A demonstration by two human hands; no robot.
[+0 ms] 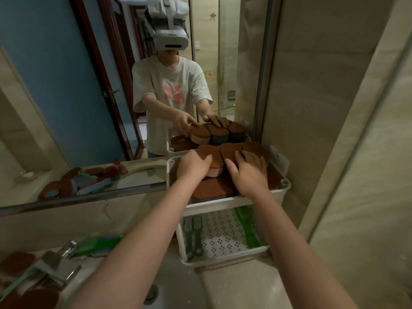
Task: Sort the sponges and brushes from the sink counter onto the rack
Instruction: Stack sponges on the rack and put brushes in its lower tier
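**user1:** So which step are we on here?

**user2:** We're packing the top tier of the rack (223,205). Our right hand (250,175) lies flat, fingers spread, pressing on the brown tops of the standing sponges (231,150), so that grip is released and holds nothing. Our left hand (194,167) is on the pink-bodied sponge (215,169) at the row's left end, fingers draped over its top edge. We can't tell whether that grip actually clamps it or just rests there.

**user1:** And the brushes?

**user2:** A dark brush (192,233) and a green brush (247,228) lie in the lower tier. We'd say we're past halfway but not done: loose sponges (16,263) and another green-handled brush (98,243) lie on the counter (234,291), left of the faucet (58,264).

**user1:** Next move?

**user2:** Probably seat that pink one snug against its neighbours, then let go gently (the row looks ready to tip). After that we reach back down left, with the brush bound for the lower tier.
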